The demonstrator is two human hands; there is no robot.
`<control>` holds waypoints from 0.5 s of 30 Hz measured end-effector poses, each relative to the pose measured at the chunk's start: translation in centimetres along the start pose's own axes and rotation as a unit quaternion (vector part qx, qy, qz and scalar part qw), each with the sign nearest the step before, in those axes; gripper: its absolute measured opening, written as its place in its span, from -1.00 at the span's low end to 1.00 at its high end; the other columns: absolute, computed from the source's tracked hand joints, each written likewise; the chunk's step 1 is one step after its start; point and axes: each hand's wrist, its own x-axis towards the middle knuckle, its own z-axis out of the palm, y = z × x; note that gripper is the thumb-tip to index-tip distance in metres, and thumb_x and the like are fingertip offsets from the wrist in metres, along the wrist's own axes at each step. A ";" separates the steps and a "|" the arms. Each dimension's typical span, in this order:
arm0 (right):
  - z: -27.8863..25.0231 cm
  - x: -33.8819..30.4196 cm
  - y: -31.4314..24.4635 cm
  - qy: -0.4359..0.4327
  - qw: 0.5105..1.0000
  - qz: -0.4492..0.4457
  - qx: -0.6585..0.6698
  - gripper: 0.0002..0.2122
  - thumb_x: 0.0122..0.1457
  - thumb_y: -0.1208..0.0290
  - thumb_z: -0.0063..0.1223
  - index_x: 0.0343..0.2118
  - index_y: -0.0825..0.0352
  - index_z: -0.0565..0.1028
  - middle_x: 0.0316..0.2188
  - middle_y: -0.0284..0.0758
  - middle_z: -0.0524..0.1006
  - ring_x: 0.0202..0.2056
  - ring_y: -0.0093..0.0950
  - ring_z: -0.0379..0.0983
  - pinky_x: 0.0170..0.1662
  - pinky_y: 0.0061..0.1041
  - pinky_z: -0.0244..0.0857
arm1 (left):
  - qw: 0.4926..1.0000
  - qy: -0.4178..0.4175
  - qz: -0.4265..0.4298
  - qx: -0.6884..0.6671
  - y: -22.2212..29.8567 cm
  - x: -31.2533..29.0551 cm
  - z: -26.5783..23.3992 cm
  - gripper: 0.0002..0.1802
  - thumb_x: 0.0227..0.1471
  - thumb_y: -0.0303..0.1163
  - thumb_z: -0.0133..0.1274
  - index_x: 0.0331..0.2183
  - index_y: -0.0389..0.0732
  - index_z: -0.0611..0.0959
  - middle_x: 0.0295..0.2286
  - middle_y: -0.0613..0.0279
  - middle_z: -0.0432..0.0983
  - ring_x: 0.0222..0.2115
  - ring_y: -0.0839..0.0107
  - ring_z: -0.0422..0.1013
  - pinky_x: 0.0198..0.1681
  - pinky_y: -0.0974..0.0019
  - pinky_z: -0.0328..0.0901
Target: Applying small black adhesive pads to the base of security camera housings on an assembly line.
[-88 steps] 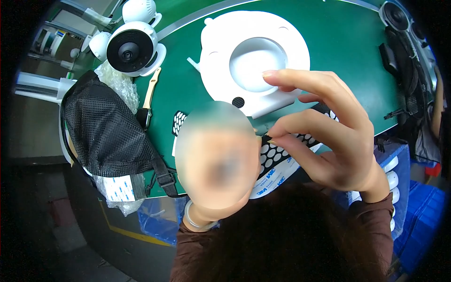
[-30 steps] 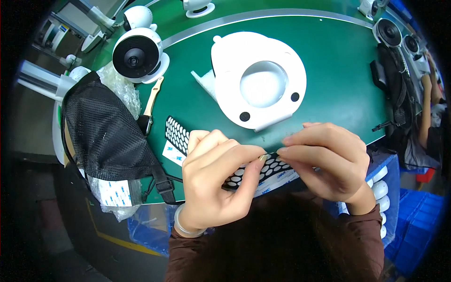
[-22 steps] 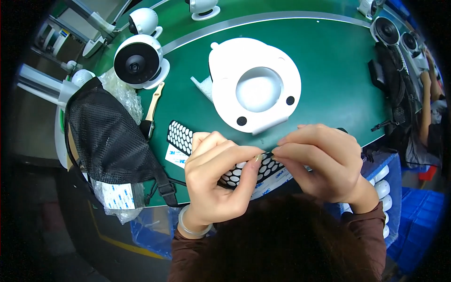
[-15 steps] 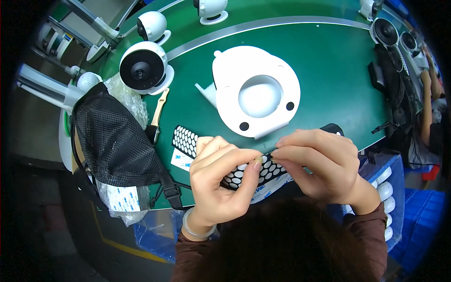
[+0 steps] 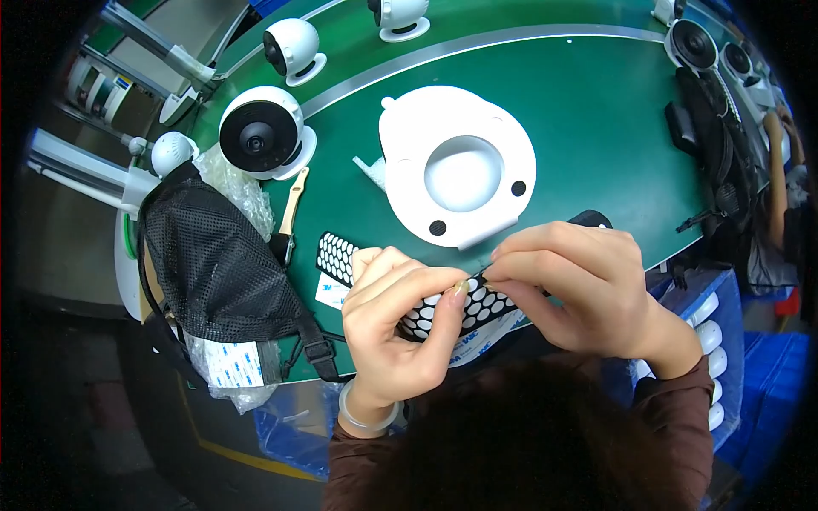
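Between thumb and forefinger my left hand pinches the upper edge of a black adhesive-pad sheet, which has rows of white round spots and a printed pale backing. My right hand is closed in a pinch at the same edge, close to the left fingertips; whatever is in it is too small to make out. Just beyond both hands lies a white rounded plastic housing with a big round recess. Two black round pads sit on its near face.
Left of my hands lie a spotted sheet piece, a wooden-handled brush and a black mesh bag. White cameras stand at the back left. A blue-lined bin with white round parts is at the right, near a co-worker's arm.
The right fingertips have drawn slightly away from the left ones, up and left along the sheet's edge. Both hands keep their pinch. The whole view has shifted a little.
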 end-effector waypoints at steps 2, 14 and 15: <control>0.1 0.0 0.1 0.012 1.000 -0.007 -0.001 -0.85 -0.17 0.53 0.13 -0.47 0.31 0.44 -0.54 -0.41 0.41 -0.63 -0.51 0.37 -0.62 -0.59 0.21 | 1.000 -0.002 0.003 0.003 0.0 0.1 0.0 -0.86 -0.38 -0.63 0.07 -0.57 -0.27 0.58 -0.71 0.30 0.39 -0.67 0.44 0.21 -0.47 0.41 0.00; 0.0 0.1 0.5 -0.009 1.000 -0.002 -0.003 -0.87 -0.17 0.51 0.13 -0.51 0.29 0.42 -0.56 -0.42 0.41 -0.62 -0.48 0.39 -0.60 -0.57 0.24 | 1.000 -0.014 -0.021 0.013 -0.4 -0.3 0.2 -0.83 -0.40 -0.61 0.12 -0.56 -0.23 0.62 -0.70 0.36 0.42 -0.68 0.51 0.22 -0.48 0.44 0.00; 0.2 0.1 0.6 -0.005 1.000 -0.006 0.002 -0.87 -0.17 0.51 0.13 -0.52 0.29 0.42 -0.56 -0.42 0.40 -0.62 -0.48 0.39 -0.60 -0.57 0.24 | 0.999 -0.002 -0.032 -0.002 -0.5 -0.4 0.3 -0.84 -0.41 -0.61 0.12 -0.57 -0.23 0.62 -0.70 0.36 0.42 -0.69 0.52 0.21 -0.48 0.45 0.00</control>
